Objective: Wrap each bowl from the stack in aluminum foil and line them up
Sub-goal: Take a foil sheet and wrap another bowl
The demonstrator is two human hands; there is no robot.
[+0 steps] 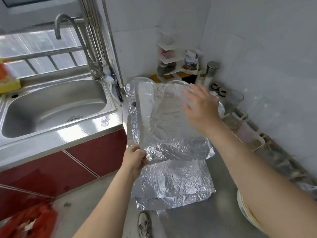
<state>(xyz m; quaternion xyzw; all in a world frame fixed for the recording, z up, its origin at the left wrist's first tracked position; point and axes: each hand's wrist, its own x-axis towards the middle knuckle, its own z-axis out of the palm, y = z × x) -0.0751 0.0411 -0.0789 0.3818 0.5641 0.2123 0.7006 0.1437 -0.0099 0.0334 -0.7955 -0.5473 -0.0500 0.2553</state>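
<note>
While the left hand (135, 158) pinched the near left corner of the crinkled silver aluminium foil sheet (164, 121) between thumb and curled fingers, the sheet hung lifted and tilted, its far end rising away from the person. That hold looked meant to peel a single sheet free of the flat foil sheets (171, 184) lying piled on the grey steel bench (214, 212) just below and beyond that hand.

The right hand (199, 109) was open, fingers spread and holding nothing. It was up at the far right part of the raised sheet, likely placed to steady it or take the opposite edge. Whether its palm actually touched the foil could not be told. The two hands were well apart, at opposite corners of the sheet.

The stack of pale round bowls (245, 213) sat on the bench under the right forearm, behind the right hand and off to the right of the left hand. Neither hand was touching it, and the arm hid much of it.

Past the right hand's fingertips, two round rimmed shapes (132, 86) showed at the far edge of the sheet. They may have been bowls already wrapped, but they were too blurred to say for sure.
</note>
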